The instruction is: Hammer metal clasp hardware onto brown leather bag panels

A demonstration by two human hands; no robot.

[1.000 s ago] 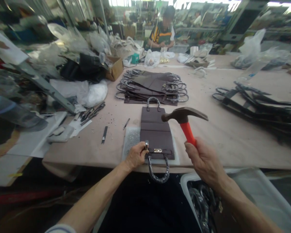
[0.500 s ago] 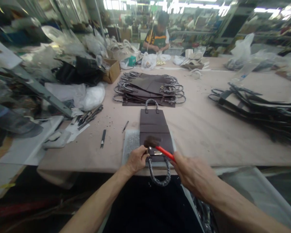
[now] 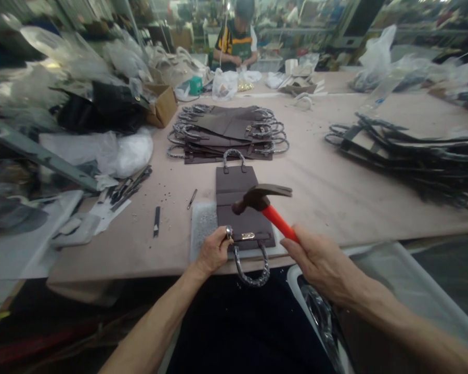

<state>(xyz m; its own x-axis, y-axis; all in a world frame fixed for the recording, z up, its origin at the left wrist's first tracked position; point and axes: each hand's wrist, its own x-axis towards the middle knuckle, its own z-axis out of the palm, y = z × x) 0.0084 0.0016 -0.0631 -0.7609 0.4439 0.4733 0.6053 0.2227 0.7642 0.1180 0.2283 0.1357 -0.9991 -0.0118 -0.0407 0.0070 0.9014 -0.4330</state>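
A dark brown bag panel (image 3: 237, 193) lies flat on a pale board (image 3: 203, 231) at the table's front edge. One wrapped handle (image 3: 234, 154) points away from me; another wrapped handle (image 3: 253, 283) hangs over the edge. A gold metal plate (image 3: 248, 236) sits near the panel's close end. My left hand (image 3: 212, 253) is closed round a short metal punch (image 3: 229, 231), upright at the panel's left edge. Its lower end is hidden by the fingers. My right hand (image 3: 315, 257) grips the orange handle of a claw hammer (image 3: 271, 205), whose head is raised above the panel.
Stacked brown bag panels (image 3: 226, 132) lie beyond the work, with a dark pile (image 3: 409, 156) at right. On the left are a flat dark strip (image 3: 156, 222), a thin pen-like tool (image 3: 192, 199) and a cardboard box (image 3: 163, 105). Another person (image 3: 237, 41) sits across the table.
The hammer head has risen from close over the punch to clear above the panel. My left hand stays at the panel's edge. The view has tilted down and shifted slightly.
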